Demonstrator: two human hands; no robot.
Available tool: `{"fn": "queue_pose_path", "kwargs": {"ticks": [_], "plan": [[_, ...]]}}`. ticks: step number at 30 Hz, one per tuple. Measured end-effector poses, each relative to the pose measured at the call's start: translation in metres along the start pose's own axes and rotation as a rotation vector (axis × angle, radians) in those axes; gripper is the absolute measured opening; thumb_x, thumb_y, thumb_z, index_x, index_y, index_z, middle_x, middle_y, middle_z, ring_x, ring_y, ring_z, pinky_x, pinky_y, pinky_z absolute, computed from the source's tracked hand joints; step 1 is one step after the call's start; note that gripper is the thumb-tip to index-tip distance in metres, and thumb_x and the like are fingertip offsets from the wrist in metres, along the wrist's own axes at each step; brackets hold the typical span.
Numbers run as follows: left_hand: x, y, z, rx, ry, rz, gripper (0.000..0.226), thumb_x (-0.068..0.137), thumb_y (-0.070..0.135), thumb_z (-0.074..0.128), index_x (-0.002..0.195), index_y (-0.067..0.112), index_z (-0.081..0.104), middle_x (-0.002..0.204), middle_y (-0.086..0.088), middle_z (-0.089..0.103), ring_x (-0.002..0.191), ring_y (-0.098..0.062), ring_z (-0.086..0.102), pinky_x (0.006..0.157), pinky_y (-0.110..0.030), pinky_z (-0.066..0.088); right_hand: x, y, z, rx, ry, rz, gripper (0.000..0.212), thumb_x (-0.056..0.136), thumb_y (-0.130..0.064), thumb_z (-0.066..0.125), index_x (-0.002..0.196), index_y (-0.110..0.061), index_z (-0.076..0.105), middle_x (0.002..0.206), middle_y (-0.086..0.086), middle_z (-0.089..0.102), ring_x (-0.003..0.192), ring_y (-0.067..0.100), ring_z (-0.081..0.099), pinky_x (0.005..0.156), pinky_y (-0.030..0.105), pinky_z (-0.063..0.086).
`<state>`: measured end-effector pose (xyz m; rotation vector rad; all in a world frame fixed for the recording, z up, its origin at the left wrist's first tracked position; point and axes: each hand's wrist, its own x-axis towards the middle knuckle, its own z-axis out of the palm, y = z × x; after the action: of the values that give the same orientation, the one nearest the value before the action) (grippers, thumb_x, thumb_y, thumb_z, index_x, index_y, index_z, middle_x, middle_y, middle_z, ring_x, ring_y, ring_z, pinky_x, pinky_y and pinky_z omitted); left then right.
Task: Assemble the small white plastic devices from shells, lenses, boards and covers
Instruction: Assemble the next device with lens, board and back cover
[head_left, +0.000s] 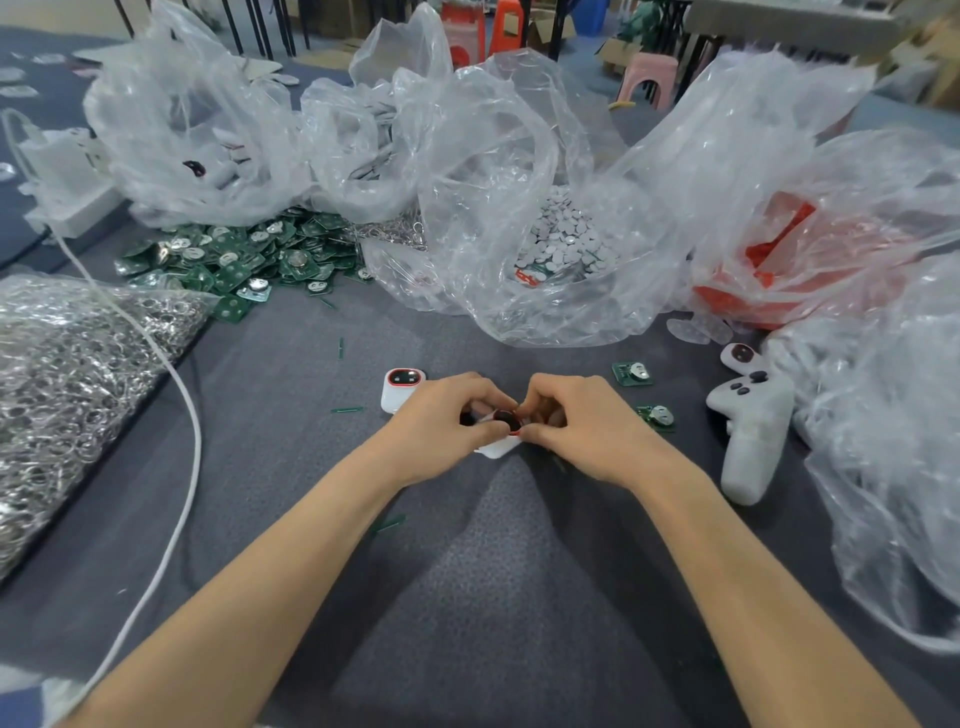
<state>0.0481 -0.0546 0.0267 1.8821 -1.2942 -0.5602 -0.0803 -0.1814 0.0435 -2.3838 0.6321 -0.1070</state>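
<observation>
My left hand (444, 423) and my right hand (582, 423) meet at the table's middle, both pinching one small white shell (500, 447). A dark round lens with a red rim (505, 417) sits in its top, between my thumbs. Most of the shell is hidden by my fingers. Another white device (401, 388) with a red-rimmed dark window lies just left of my left hand. Two loose green boards lie to the right, one (631, 372) farther back and the other (656, 417) nearer my right hand.
A heap of green boards (244, 260) lies at the back left. Clear bags hold white discs (563, 241), red parts (769, 260) and metal rings (67, 364). A white game controller (750, 421) rests at the right. A white cable (182, 405) crosses the grey cloth on the left.
</observation>
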Motion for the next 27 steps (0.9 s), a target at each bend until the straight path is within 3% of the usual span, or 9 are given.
{"fn": "queue_pose_path", "kwargs": {"ticks": [7, 13, 17, 20, 23, 27], "plan": [[0.003, 0.000, 0.003, 0.030, 0.008, -0.015, 0.015, 0.081, 0.017, 0.074, 0.096, 0.019, 0.069, 0.092, -0.004, 0.062, 0.083, -0.017, 0.058, 0.076, -0.028, 0.045, 0.006, -0.024, -0.010, -0.290, -0.134, -0.017, 0.014, 0.087, -0.015, 0.061, 0.080, -0.021, 0.050, 0.089, 0.008, 0.058, 0.083, 0.029, 0.061, 0.073, 0.037, 0.050], [0.008, 0.011, 0.005, 0.087, -0.023, -0.055, 0.013, 0.078, 0.013, 0.072, 0.088, 0.015, 0.064, 0.098, -0.006, 0.062, 0.087, -0.020, 0.060, 0.077, -0.033, 0.046, 0.022, -0.048, -0.013, -0.655, -0.267, -0.071, 0.030, 0.078, 0.000, 0.066, 0.064, -0.016, 0.045, 0.072, 0.009, 0.060, 0.080, 0.027, 0.068, 0.070, 0.031, 0.054], [0.012, 0.022, 0.006, 0.138, -0.014, -0.069, 0.017, 0.077, 0.013, 0.071, 0.075, 0.023, 0.057, 0.096, -0.010, 0.067, 0.087, -0.027, 0.064, 0.061, -0.020, 0.036, 0.031, -0.055, -0.013, -0.787, -0.292, -0.124, 0.038, 0.076, 0.002, 0.069, 0.059, -0.017, 0.041, 0.051, -0.002, 0.045, 0.080, 0.022, 0.070, 0.069, 0.027, 0.053], [0.014, 0.024, 0.006, 0.164, -0.023, -0.078, 0.010, 0.078, 0.015, 0.070, 0.088, 0.013, 0.067, 0.095, -0.006, 0.065, 0.088, -0.026, 0.063, 0.060, -0.019, 0.033, 0.033, -0.052, -0.015, -0.750, -0.298, -0.118, 0.038, 0.075, 0.002, 0.069, 0.057, -0.018, 0.042, 0.052, -0.001, 0.049, 0.080, 0.021, 0.070, 0.068, 0.027, 0.051], [0.013, 0.017, 0.006, 0.161, -0.037, -0.073, 0.019, 0.079, 0.017, 0.073, 0.096, 0.011, 0.069, 0.104, -0.007, 0.062, 0.094, -0.025, 0.061, 0.071, -0.024, 0.041, 0.030, -0.045, -0.016, -0.620, -0.281, -0.078, 0.029, 0.077, -0.003, 0.066, 0.059, -0.018, 0.049, 0.063, 0.004, 0.067, 0.073, 0.018, 0.071, 0.065, 0.025, 0.051], [0.004, 0.006, 0.011, 0.135, 0.024, -0.099, 0.042, 0.081, 0.018, 0.075, 0.121, 0.008, 0.064, 0.129, -0.005, 0.047, 0.110, -0.016, 0.053, 0.089, -0.013, 0.034, 0.008, -0.017, -0.011, -0.040, -0.090, 0.044, 0.016, 0.074, -0.003, 0.073, 0.072, -0.016, 0.063, 0.063, 0.000, 0.069, 0.057, 0.010, 0.067, 0.064, 0.021, 0.052]]}}
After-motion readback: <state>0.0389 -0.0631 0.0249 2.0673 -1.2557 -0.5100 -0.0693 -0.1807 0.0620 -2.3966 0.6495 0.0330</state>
